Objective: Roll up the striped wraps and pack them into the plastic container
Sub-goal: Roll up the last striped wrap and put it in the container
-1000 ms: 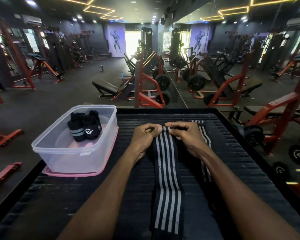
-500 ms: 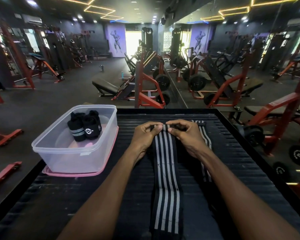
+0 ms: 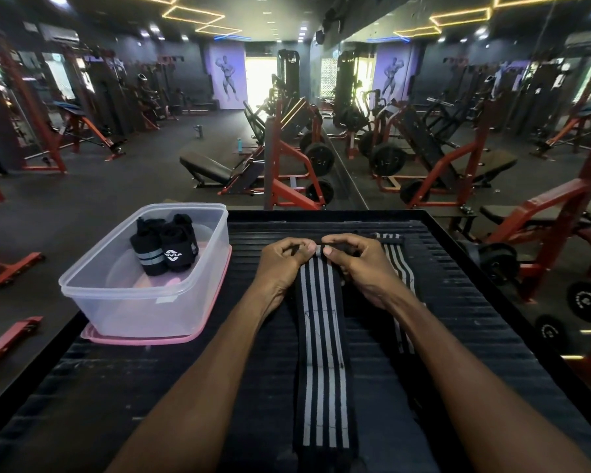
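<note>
Both hands pinch the far end of a striped wrap on the table, beside a container holding two rolled wraps.

The left hand [image 3: 282,264] and right hand [image 3: 359,264] each have a grip of curled fingers and thumb closed on the far end of the long black elastic wrap with grey stripes [image 3: 323,356], which lies flat along the dark ribbed table [image 3: 475,336] towards the person. A second black striped wrap [image 3: 401,268] lies just right of it, partly under the right forearm. The clear rectangular plastic container [image 3: 144,302] stands on a pink lid [image 3: 144,339] at the table's left, holding two rolled black wraps [image 3: 164,249] upright, side by side.
</note>
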Motion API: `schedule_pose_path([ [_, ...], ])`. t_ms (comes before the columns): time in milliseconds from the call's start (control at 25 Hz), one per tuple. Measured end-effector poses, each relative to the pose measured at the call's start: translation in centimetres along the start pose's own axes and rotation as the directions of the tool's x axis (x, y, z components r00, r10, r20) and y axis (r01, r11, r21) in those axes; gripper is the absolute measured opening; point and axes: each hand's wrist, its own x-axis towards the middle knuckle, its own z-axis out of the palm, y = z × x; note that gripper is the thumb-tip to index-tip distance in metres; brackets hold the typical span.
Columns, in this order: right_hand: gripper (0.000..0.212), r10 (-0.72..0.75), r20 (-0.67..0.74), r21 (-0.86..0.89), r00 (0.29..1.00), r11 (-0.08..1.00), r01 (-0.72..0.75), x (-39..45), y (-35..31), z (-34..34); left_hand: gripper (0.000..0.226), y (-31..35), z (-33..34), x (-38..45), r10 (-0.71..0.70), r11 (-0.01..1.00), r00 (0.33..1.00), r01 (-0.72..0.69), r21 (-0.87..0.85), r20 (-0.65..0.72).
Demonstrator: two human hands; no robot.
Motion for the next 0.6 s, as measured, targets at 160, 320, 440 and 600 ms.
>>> schedule_pose_path([
  [160, 0.013, -0.049, -0.061, -0.064, 0.997, 0.997, 0.045, 0.14, -0.03, -0.01, 0.019, 0.04, -0.20, -0.16, 0.005, 1.000, 0.999, -0.004, -0.015, 0.038],
  [320, 0.021, -0.134, -0.108, -0.078, 0.985, 0.989, 0.126, 0.46, 0.14, -0.04, 0.012, 0.09, 0.14, -0.36, 0.003, 0.999, 0.994, 0.002, -0.048, 0.108],
  [440, 0.024, -0.112, -0.085, -0.039, 0.990, 0.993, 0.109, 0.34, 0.17, -0.01, 0.016, 0.11, 0.17, -0.31, 0.069, 0.996, 0.996, -0.065, -0.060, 0.057],
  [600, 0.021, -0.063, -0.080, -0.027, 0.995, 0.998, 0.061, 0.28, 0.08, 0.08, 0.023, -0.01, -0.01, -0.07, 0.042, 0.993, 0.997, -0.033, -0.116, 0.071],
])
